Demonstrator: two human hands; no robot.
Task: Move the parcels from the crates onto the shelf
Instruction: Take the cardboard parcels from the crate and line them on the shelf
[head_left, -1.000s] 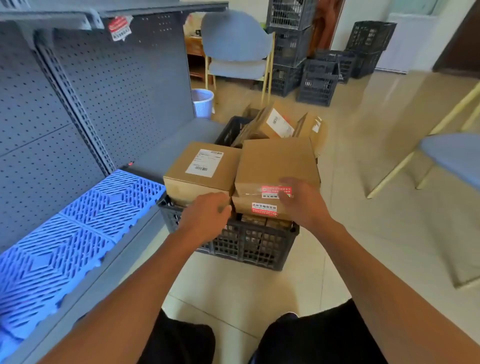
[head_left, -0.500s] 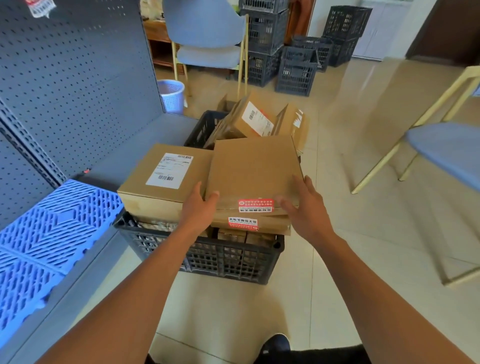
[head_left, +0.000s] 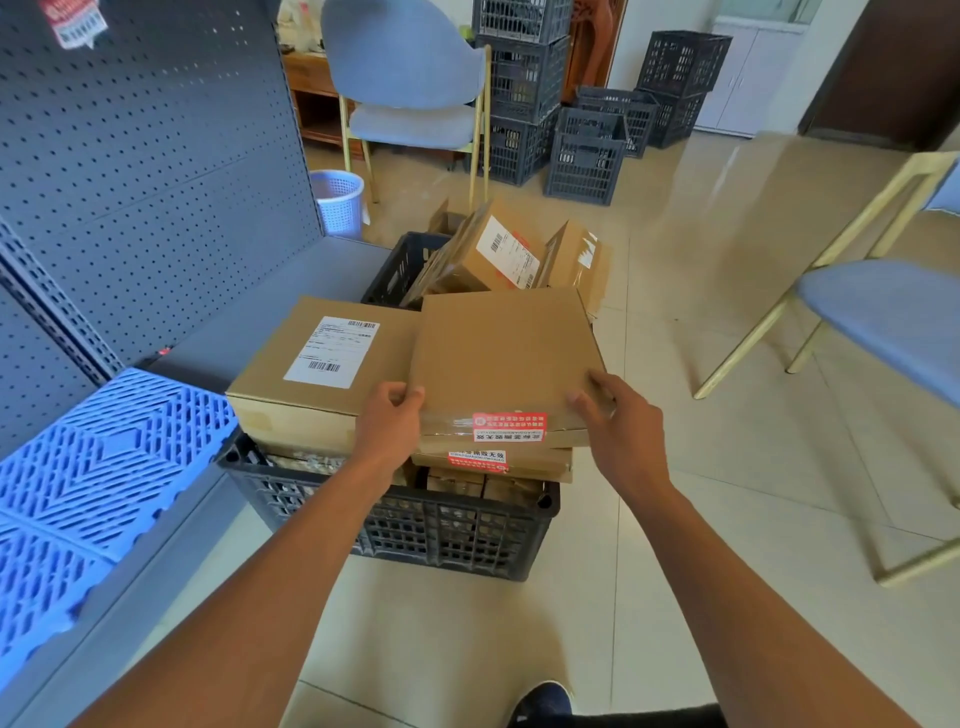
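Observation:
A black crate (head_left: 457, 540) on the floor holds several brown cardboard parcels. On top lies a flat square parcel (head_left: 498, 358) with a red sticker on its near edge. My left hand (head_left: 387, 421) grips its near left corner and my right hand (head_left: 618, 421) grips its near right corner. Its near edge is raised slightly off a similar parcel (head_left: 498, 462) beneath. A larger parcel with a white label (head_left: 322, 364) sits to the left in the same crate. The grey shelf (head_left: 249, 332) with a blue grid mat (head_left: 98, 478) runs along the left.
A second black crate (head_left: 400, 265) behind holds several tilted parcels (head_left: 498, 254). Blue chairs stand at the back (head_left: 410, 78) and at the right (head_left: 883, 312). Stacked empty crates (head_left: 587, 150) and a white basket (head_left: 337, 200) are farther back. A pegboard (head_left: 156, 156) backs the shelf.
Both hands have moved from the front of the stack to the top parcel's near corners and closed on it. Its near edge has lifted a little. The camera moved closer.

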